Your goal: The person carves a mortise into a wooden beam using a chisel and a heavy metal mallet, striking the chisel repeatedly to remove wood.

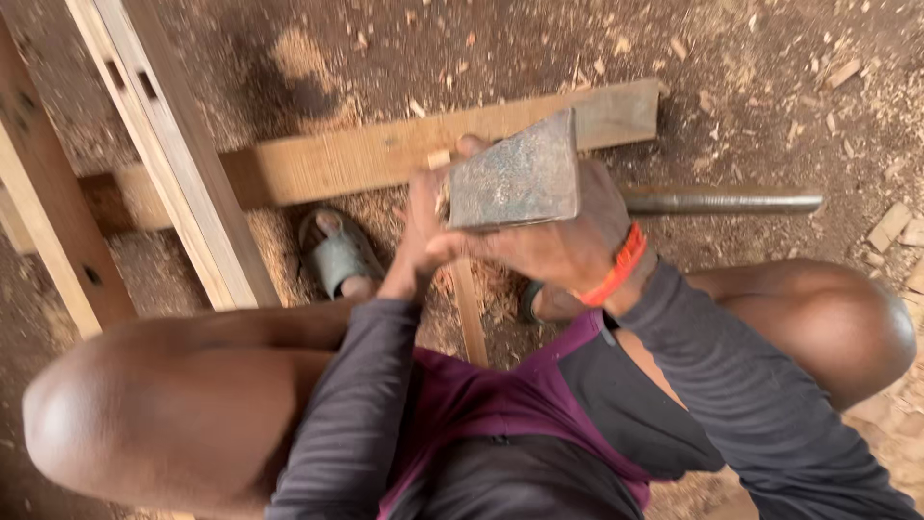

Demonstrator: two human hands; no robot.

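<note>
Ground (751, 87) of packed dark earth fills the frame, littered with pale wood chips and sawdust. Across the upper middle lies a long rough-sawn plank (385, 154), light-coloured and flat-faced; a mortised timber frame (183, 173) slants down the upper left, with rectangular slots cut in its rails. A grey metal rod (722, 201), round and smooth, lies at centre right, just beside the plank's end.

At centre sits the axe head (515, 178), a wedge of dull pitted steel with a blunt back and tapering cheeks. It looks heavy and rigid, with a hard, slightly rough surface that should not slip easily; the safest hold seems to be over the thick back and flat sides, away from the thin edge. The right hand (568, 246), with an orange wristband, wraps under and behind it, fingers pressed closed on the steel. The left hand (419, 231) is curled tight on a narrow wooden stick (470, 308), upright below the head, thin and splintery, likely light and easy to split. A grey sandal (337, 252) rests on the sawdust at left centre.
</note>
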